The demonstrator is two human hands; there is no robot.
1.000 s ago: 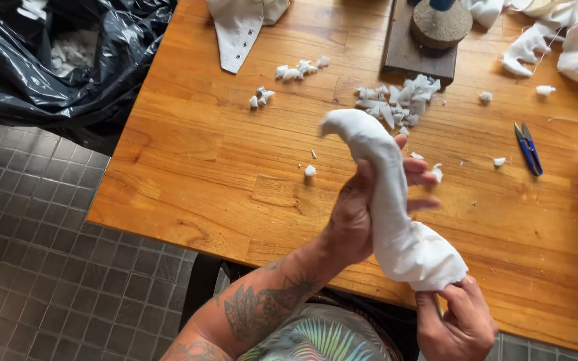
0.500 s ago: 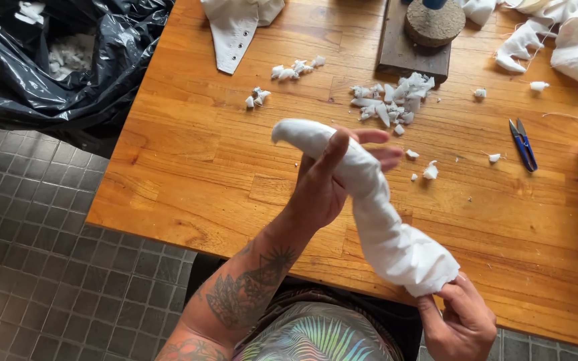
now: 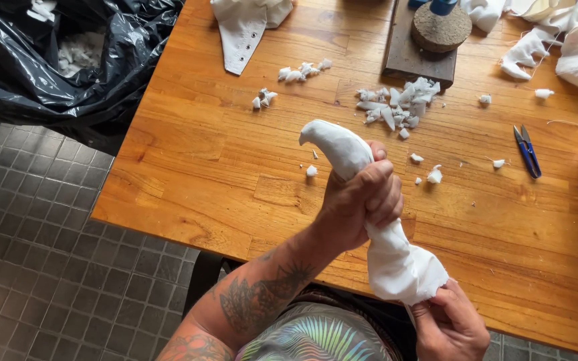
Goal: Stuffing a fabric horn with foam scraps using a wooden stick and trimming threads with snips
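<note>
Left hand [image 3: 359, 204] clenched around the cloth tube [image 3: 369, 214] mid-frame; right hand [image 3: 449, 327] pinching its lower end, stretching it above the surface [image 3: 195, 167].

A single head-worn view looks steeply down, close over the wooden table [image 3: 222, 154] edge and tiled floor [image 3: 41, 267].

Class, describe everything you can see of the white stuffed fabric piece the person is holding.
The white fabric piece looks like soft cloth, stuffed into a long tube. Its rounded, bent tip points up and left above the wooden table. The left hand grips its middle in a fist; the right hand pinches its wider, creased lower end.
</note>
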